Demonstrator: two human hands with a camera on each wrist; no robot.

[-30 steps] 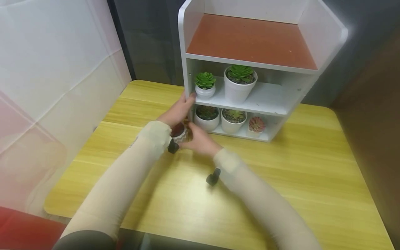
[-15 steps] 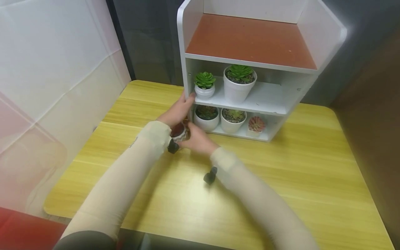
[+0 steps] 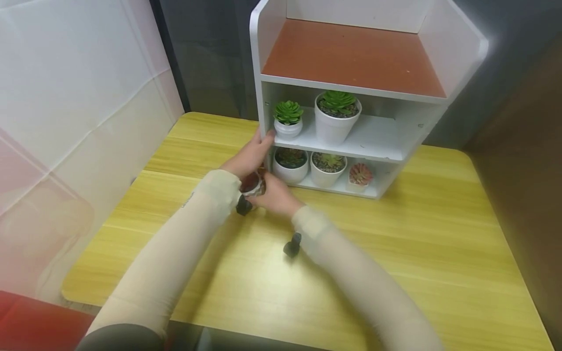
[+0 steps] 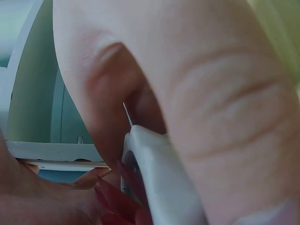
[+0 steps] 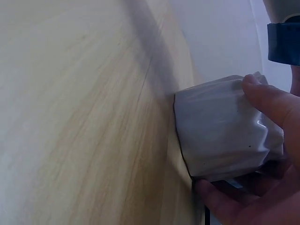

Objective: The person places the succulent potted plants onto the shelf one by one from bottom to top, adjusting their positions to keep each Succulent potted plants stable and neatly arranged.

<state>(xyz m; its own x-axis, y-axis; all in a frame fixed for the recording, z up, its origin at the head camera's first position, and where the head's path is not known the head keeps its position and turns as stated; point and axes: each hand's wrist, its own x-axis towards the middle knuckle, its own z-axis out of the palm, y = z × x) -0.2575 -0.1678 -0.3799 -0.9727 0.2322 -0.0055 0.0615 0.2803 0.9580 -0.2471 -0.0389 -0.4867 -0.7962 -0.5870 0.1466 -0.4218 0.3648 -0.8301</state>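
My right hand (image 3: 277,194) holds a white, ridged plant pot (image 5: 220,129) between thumb and fingers. Dark red succulent leaves (image 4: 119,201) show at the pot's mouth in the left wrist view. In the right wrist view the pot's base is close against the wooden table; whether it touches is unclear. At the left side of the white shelf unit (image 3: 333,84), my left hand (image 3: 249,155) grips the side panel, its thumb at the front edge and its other fingers mostly hidden. The pot is just below the left wrist and partly covered by it in the head view.
On the middle shelf stand a small green succulent (image 3: 288,119) and a larger potted one (image 3: 336,117). Below are two white pots with plants (image 3: 291,165) and a small pink succulent (image 3: 360,176). The yellow wooden table (image 3: 448,243) reaches a pale curtain at left.
My right hand and forearm have shifted slightly left, and the pot has turned or moved a little with them. The left hand stays at the shelf's side.
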